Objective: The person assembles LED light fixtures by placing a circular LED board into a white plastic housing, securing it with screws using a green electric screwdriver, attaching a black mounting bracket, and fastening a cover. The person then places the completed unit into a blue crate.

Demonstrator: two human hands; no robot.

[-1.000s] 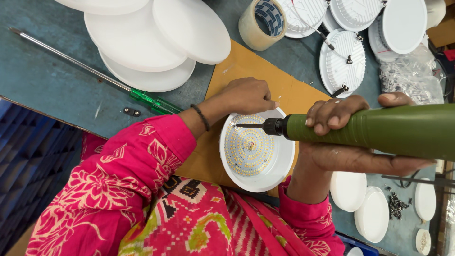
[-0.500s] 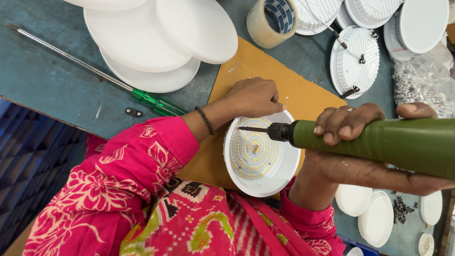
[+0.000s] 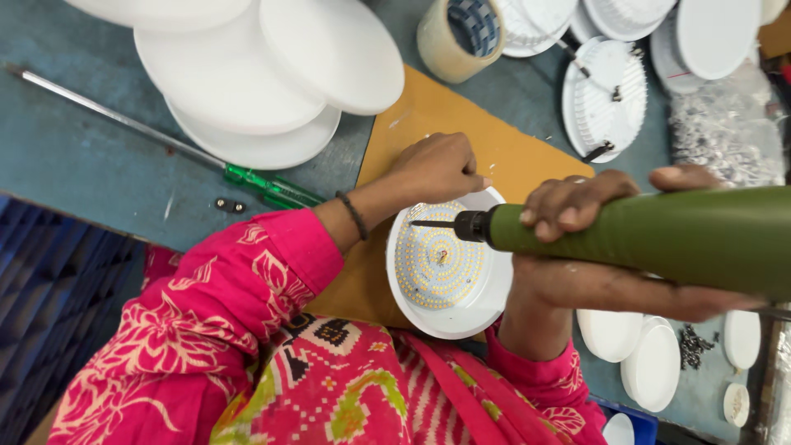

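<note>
Head view: I look straight down at my two hands over the round LED lamp [image 3: 449, 268], which is my landmark.
Lamp: white round housing, open face up, with a disc of small yellow LEDs inside; it lies on a tan board [image 3: 461, 132] on the blue tabletop [image 3: 91, 173].
Left hand [image 3: 437, 169]: curled closed at the lamp's far rim, fingertips pressing on the edge.
Right hand [image 3: 593, 247]: wrapped tight around the green electric screwdriver [image 3: 651, 239].
Screwdriver bit: points across the lamp, its tip over the LED disc near the far-left rim; I cannot tell if it touches.
Left of the lamp: a long screwdriver with a green handle [image 3: 264, 185], beyond my pink sleeve.
Beyond the lamp: stacked white diffuser discs [image 3: 272, 74] and a roll of tape [image 3: 457, 33].
Right of the lamp: more white housings [image 3: 606, 95] and small dark screws [image 3: 692, 346].
</note>
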